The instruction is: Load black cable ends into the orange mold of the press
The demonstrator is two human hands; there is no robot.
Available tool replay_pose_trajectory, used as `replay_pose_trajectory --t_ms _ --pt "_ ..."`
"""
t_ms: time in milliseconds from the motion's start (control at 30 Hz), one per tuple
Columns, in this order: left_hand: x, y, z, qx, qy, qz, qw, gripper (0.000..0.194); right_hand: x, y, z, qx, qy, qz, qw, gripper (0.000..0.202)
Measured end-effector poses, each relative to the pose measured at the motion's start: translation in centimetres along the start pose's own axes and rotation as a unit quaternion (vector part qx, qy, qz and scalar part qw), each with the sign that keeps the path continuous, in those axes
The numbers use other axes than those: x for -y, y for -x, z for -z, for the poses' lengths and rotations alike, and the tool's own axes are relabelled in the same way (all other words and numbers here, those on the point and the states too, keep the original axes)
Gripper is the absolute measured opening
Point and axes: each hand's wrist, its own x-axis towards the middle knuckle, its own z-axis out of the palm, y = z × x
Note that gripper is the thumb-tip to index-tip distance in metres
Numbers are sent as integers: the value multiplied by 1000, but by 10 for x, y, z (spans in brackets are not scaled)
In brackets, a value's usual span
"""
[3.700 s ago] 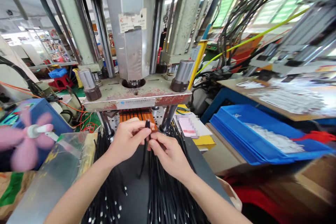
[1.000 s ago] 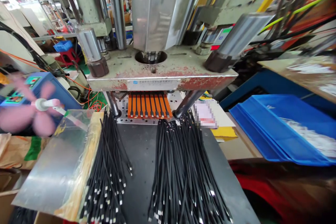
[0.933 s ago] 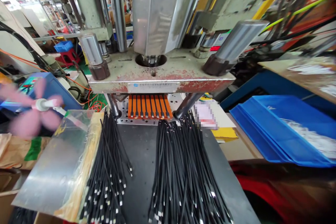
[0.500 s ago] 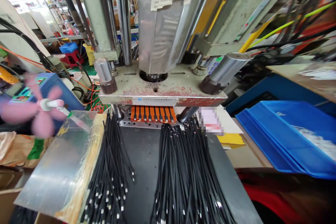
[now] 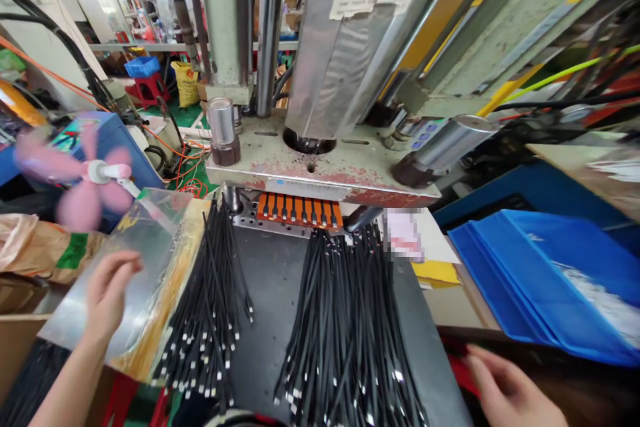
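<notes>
My left hand (image 5: 107, 290) is raised over a shiny metal sheet (image 5: 65, 313) on the left, its fingers loosely bent and slightly blurred, with nothing visible in it. At the lower right, my right hand (image 5: 513, 387) has thumb and fingers drawn together beside something red (image 5: 463, 370); what they hold, if anything, is hidden. Between the hands, two bundles of black cables with pale metal tips lie on a dark table (image 5: 260, 347): a smaller left bundle (image 5: 205, 307) and a larger right bundle (image 5: 350, 327). Several black cable ends rest in an orange mould (image 5: 300, 211) under the press plate (image 5: 320, 177).
A large press (image 5: 325, 73) with steel columns stands ahead. A pink fan (image 5: 85, 180) is at the left. Blue trays (image 5: 520, 273) with white pieces sit on the right. A yellow piece (image 5: 436, 272) and a pixelated sheet (image 5: 404, 233) lie by the table's right edge.
Both my hands have come into view, the left over the metal sheet and the right at the lower right. The view has shifted; the press and cables keep their arrangement.
</notes>
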Motion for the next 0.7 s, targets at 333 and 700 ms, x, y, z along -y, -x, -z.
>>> replay_pose_trajectory --t_ms 333,700 --pt "-89 -72 -203 517 -20 -185 836 20 184 -19 -44 263 104 265 922 35" --pt "-75 -109 -110 374 -172 -2 911 30 155 -27 -62 259 -178 148 938 34"
